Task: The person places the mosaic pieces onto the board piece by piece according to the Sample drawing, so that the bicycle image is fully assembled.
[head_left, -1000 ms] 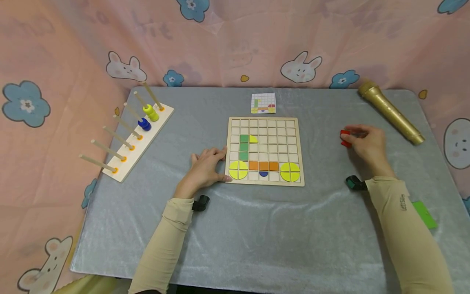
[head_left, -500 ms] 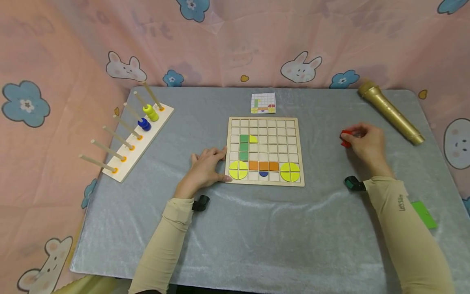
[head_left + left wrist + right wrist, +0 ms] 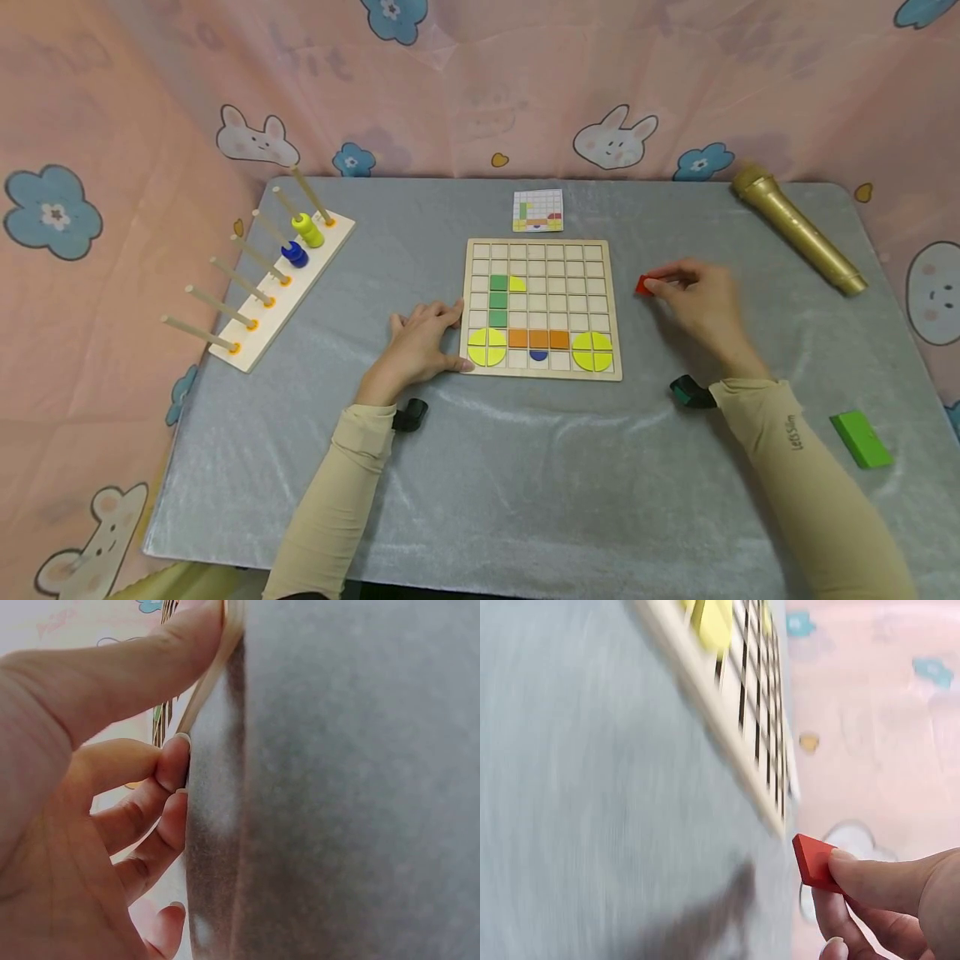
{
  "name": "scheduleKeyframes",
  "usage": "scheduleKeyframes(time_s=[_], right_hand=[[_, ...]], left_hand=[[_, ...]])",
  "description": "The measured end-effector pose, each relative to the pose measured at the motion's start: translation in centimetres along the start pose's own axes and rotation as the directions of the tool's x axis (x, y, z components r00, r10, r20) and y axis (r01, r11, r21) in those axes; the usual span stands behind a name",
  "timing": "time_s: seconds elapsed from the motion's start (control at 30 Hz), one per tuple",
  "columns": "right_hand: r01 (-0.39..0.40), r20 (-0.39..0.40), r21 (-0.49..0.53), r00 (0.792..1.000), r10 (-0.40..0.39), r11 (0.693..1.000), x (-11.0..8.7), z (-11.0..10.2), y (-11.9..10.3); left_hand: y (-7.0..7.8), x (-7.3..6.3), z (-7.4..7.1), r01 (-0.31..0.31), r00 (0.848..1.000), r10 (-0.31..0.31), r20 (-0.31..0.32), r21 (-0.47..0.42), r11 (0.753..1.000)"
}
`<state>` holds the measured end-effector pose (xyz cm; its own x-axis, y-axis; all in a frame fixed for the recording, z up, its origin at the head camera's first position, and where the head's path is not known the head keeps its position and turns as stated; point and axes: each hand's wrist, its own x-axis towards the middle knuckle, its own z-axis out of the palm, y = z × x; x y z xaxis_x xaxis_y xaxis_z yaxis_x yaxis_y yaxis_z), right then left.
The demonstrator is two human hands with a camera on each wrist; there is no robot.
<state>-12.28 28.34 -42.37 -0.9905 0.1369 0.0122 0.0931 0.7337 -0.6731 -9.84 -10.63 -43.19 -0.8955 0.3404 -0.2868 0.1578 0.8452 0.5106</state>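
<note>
My right hand [image 3: 701,312] pinches a red tile [image 3: 643,286] between thumb and fingers, just right of the wooden grid board [image 3: 614,292]. The right wrist view shows this flat red tile [image 3: 814,862] at the fingertips, clear of the board. My left hand [image 3: 420,346] rests at the board's left side, thumb on the lower left corner and a fingertip at the edge higher up. In the left wrist view, thumb and index finger [image 3: 174,761] touch the board's rim. Green squares [image 3: 498,300], orange squares [image 3: 538,338], yellow quarter rounds [image 3: 592,352] and blue pieces [image 3: 538,355] lie in its cells.
A small pattern card [image 3: 537,210] lies behind the board. At the left stands a wooden peg rack [image 3: 258,333] with yellow rings [image 3: 307,230] and blue rings [image 3: 295,253]. A gold microphone [image 3: 798,229] lies at the back right, a green block [image 3: 862,439] at the front right.
My right hand has moved left toward the board with the red tile, and the green block now shows in full. My left hand and the board have stayed put.
</note>
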Motion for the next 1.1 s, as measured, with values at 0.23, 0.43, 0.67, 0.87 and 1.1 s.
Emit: scheduleKeyframes(time_s=[0.23, 0.43, 0.67, 0.87, 1.1], right_hand=[[0.028, 0.121, 0.051, 0.992, -0.034, 0.998, -1.5, 1.6, -2.2], [0.046, 0.169, 0.05, 0.984, -0.054, 0.998, -2.1, 3.0, -2.3], [0.033, 0.214, 0.056, 0.976, -0.044, 0.998, -2.4, 3.9, -2.0], [0.052, 0.233, 0.052, 0.971, -0.062, 0.997, -2.5, 3.9, -1.9], [0.081, 0.2, 0.053, 0.976, -0.09, 0.995, -2.6, 4.2, -1.6]], left_hand=[[0.0, 0.0, 0.0, 0.004, 1.0, -0.004, 0.002, 0.002, 1.0], [0.0, 0.0, 0.0, 0.002, 1.0, -0.002, 0.002, 0.002, 1.0], [-0.1, 0.0, 0.0, 0.0, 1.0, 0.0, 0.005, 0.001, 1.0], [-0.1, 0.0, 0.0, -0.005, 1.0, 0.005, 0.003, 0.003, 1.0], [-0.2, 0.1, 0.1, -0.007, 1.0, 0.007, -0.003, 0.002, 1.0]])
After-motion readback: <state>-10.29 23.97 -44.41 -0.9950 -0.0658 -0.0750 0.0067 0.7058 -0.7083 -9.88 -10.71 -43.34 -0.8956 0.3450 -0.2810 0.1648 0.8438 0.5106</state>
